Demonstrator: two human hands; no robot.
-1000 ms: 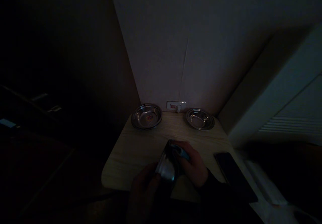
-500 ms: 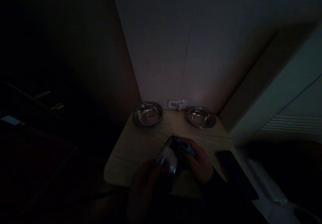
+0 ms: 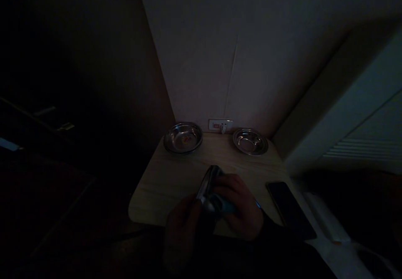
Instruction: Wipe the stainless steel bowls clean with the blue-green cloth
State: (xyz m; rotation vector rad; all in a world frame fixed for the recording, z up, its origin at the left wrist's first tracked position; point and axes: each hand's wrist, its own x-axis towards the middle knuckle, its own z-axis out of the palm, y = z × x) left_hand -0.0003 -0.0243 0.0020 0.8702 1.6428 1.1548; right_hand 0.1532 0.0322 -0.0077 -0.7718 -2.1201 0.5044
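A shiny metal bowl (image 3: 204, 187) is tilted on its side above the front of the small table. My left hand (image 3: 184, 222) grips its near left rim, fingers closed. Against the bowl's outer side, my right hand (image 3: 241, 203) presses a bluish cloth (image 3: 228, 206), its fingers curled round it. Shadow hides much of the bowl's lower part and the cloth's full shape.
On the pale wooden table (image 3: 153, 187), a metal bowl (image 3: 184, 138) stands at back left and another metal dish (image 3: 250, 142) at back right. A dark phone (image 3: 291, 210) lies at the right edge. Behind is a wall socket (image 3: 220, 125) with a plug. The room is very dim.
My right hand and the cloth have moved down and nearer over the bowl's outer side, covering more of it. My left hand keeps its grip. The view has shifted slightly.
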